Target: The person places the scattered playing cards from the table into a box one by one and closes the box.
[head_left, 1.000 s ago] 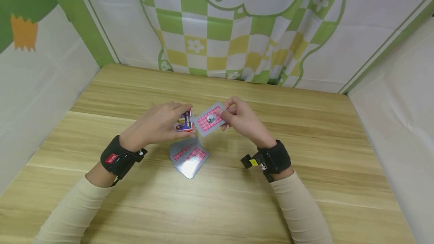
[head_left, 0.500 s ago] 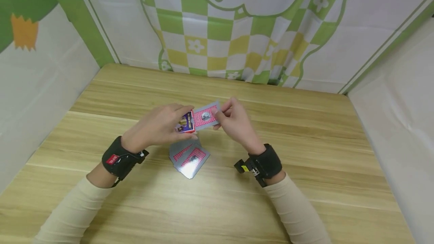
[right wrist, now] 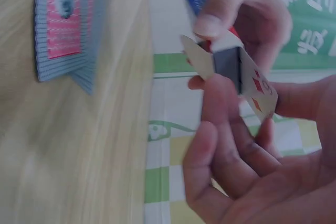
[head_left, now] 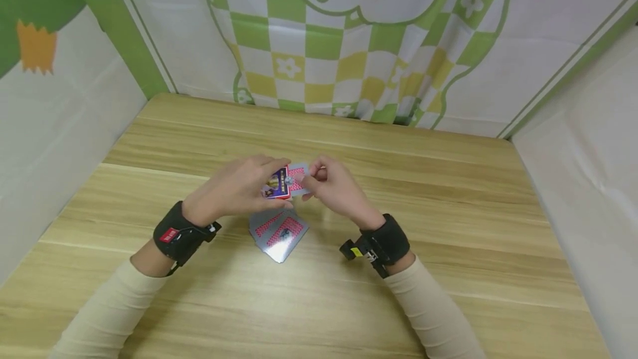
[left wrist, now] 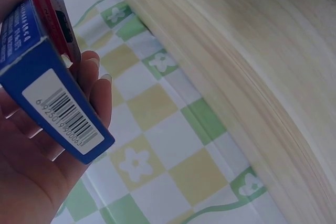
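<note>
The left hand [head_left: 231, 190] has its grip curled round the box [head_left: 276, 183], held above the table [head_left: 299, 314] left of centre. The right hand [head_left: 341, 190] pinches the card [head_left: 299, 176] at its right end; the left end meets the box's mouth. Just to the near side, the pile [head_left: 284, 237] lies fanned, backs up. A card edge pressed in askew could catch on the flap [right wrist: 197, 59] and bend. Squeezing the box too hard might narrow its mouth; a loose pinch could drop the card onto the pile.
</note>
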### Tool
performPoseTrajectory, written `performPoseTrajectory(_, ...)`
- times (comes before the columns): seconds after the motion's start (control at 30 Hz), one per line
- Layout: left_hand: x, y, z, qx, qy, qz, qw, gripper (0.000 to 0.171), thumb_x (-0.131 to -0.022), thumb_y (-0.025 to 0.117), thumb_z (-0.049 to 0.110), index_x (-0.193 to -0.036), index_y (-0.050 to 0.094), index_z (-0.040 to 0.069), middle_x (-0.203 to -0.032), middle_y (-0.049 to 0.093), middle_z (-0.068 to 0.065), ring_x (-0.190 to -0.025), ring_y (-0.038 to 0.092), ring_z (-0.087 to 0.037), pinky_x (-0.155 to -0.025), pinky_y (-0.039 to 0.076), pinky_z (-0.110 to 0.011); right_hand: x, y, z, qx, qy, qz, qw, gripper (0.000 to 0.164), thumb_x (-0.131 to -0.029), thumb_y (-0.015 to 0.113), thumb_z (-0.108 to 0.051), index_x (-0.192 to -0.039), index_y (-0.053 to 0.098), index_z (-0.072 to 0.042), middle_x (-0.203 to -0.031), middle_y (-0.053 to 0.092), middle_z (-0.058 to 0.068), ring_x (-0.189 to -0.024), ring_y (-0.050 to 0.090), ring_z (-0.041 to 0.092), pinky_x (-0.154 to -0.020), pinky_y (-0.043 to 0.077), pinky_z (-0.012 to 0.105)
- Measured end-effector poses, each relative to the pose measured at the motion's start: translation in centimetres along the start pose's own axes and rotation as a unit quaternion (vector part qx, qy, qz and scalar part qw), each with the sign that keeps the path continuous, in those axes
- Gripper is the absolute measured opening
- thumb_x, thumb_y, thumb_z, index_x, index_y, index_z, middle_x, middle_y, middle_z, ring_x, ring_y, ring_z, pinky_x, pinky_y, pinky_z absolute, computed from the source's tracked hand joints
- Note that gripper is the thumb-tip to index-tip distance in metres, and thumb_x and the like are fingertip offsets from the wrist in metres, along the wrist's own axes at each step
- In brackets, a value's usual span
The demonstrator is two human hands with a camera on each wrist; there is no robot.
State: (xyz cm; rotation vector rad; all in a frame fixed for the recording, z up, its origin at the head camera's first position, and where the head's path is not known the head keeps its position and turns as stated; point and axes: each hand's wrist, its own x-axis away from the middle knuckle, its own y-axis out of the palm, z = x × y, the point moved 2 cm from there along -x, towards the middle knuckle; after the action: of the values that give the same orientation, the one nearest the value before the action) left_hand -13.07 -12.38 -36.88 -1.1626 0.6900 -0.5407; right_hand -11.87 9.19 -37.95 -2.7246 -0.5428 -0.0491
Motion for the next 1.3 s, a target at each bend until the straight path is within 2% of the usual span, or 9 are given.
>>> performPoseTrajectory(0.1,-0.1,0.1,0.1,0.007,0.0,-0.004,1.0,0.085,-0.083,0.087,0.053,-0.142,0.06,-0.003,-0.125,0.074,-0.016,-0.097,0.071,-0.021,-0.078,0.059,-0.036,0.0,-0.6,0.1,-0.013,0.01,-0.024,1.0,0.01,-0.106,0.056,-0.013,-0.102,0.057,-0.004,-0.094,0.075,0.017,-0.091,0.078,0.034,-0.079,0.059,0.043)
performPoseTrajectory(0.23,-0.1,0.0,0.1,0.011,-0.003,-0.007,0.9999,0.084,-0.083,0.088,0.051,-0.141,0.06,-0.003,-0.123,0.074,-0.015,-0.099,0.071,-0.021,-0.078,0.059,-0.037,-0.1,-1.0,0.1,-0.038,0.029,-0.062,0.997,0.022,-0.109,0.051,-0.017,-0.107,0.067,-0.002,-0.105,0.075,0.016,-0.092,0.076,0.022,-0.099,0.056,0.056)
performPoseTrajectory(0.6,0.2,0.1,0.6,-0.002,0.012,-0.009,0.9999,0.085,-0.082,0.086,0.057,-0.141,0.062,0.0,-0.118,0.075,-0.015,-0.098,0.072,-0.023,-0.075,0.059,-0.035,-0.6,0.2,0.9,-0.021,0.017,-0.075,0.997,0.014,-0.102,0.07,-0.022,-0.1,0.073,-0.009,-0.099,0.076,0.016,-0.09,0.073,0.027,-0.092,0.059,0.054)
performPoseTrajectory(0.83,0.3,0.0,0.1,0.013,-0.006,-0.013,0.9998,0.085,-0.083,0.088,0.048,-0.142,0.06,-0.005,-0.124,0.073,-0.018,-0.103,0.072,-0.026,-0.081,0.06,-0.039,-0.9,0.7,1.1,-0.008,0.037,-0.069,0.997,0.024,-0.108,0.057,-0.019,-0.109,0.072,0.0,-0.097,0.074,0.012,-0.096,0.073,0.034,-0.094,0.06,0.05)
performPoseTrajectory(0.93,0.3,-0.3,-0.3,0.011,-0.017,-0.007,0.9998,0.084,-0.081,0.09,0.045,-0.141,0.059,-0.005,-0.122,0.073,-0.018,-0.1,0.072,-0.026,-0.081,0.06,-0.04,-0.9,1.3,1.3,0.066,0.031,-0.067,0.995,0.022,-0.107,0.058,-0.018,-0.106,0.072,0.0,-0.092,0.073,0.009,-0.086,0.071,0.027,-0.08,0.061,0.036)
performPoseTrajectory(1.0,0.4,-0.5,-0.5,0.004,-0.021,-0.001,0.9998,0.085,-0.08,0.091,0.044,-0.141,0.059,-0.006,-0.121,0.073,-0.019,-0.101,0.072,-0.028,-0.082,0.061,-0.042,-0.7,1.9,1.5,0.145,0.029,-0.077,0.986,0.02,-0.103,0.066,-0.022,-0.099,0.07,-0.003,-0.085,0.07,0.005,-0.075,0.066,0.02,-0.067,0.055,0.028)
performPoseTrajectory(1.1,0.4,-0.8,-0.7,-0.009,-0.017,0.01,0.9998,0.085,-0.079,0.092,0.044,-0.139,0.06,-0.007,-0.12,0.074,-0.02,-0.102,0.073,-0.03,-0.081,0.061,-0.044,-0.3,2.9,1.8,0.263,0.039,-0.097,0.959,0.028,-0.095,0.078,-0.034,-0.09,0.064,-0.01,-0.076,0.061,-0.002,-0.064,0.054,0.011,-0.055,0.042,0.024)
performPoseTrajectory(1.17,0.4,-0.8,-0.7,-0.016,-0.011,0.016,0.9997,0.085,-0.079,0.092,0.045,-0.139,0.061,-0.007,-0.119,0.074,-0.02,-0.101,0.073,-0.03,-0.081,0.062,-0.044,0.0,3.5,2.0,0.302,0.058,-0.106,0.945,0.04,-0.089,0.084,-0.043,-0.086,0.06,-0.011,-0.071,0.055,-0.005,-0.061,0.049,0.011,-0.053,0.037,0.025)
performPoseTrajectory(1.3,0.3,-0.8,-0.8,-0.025,-0.007,0.019,0.9995,0.084,-0.079,0.091,0.048,-0.138,0.062,-0.005,-0.118,0.075,-0.019,-0.1,0.073,-0.03,-0.081,0.062,-0.044,0.4,4.4,2.2,0.335,0.07,-0.099,0.934,0.049,-0.08,0.091,-0.048,-0.081,0.057,-0.012,-0.067,0.048,-0.006,-0.059,0.045,0.011,-0.051,0.032,0.027)
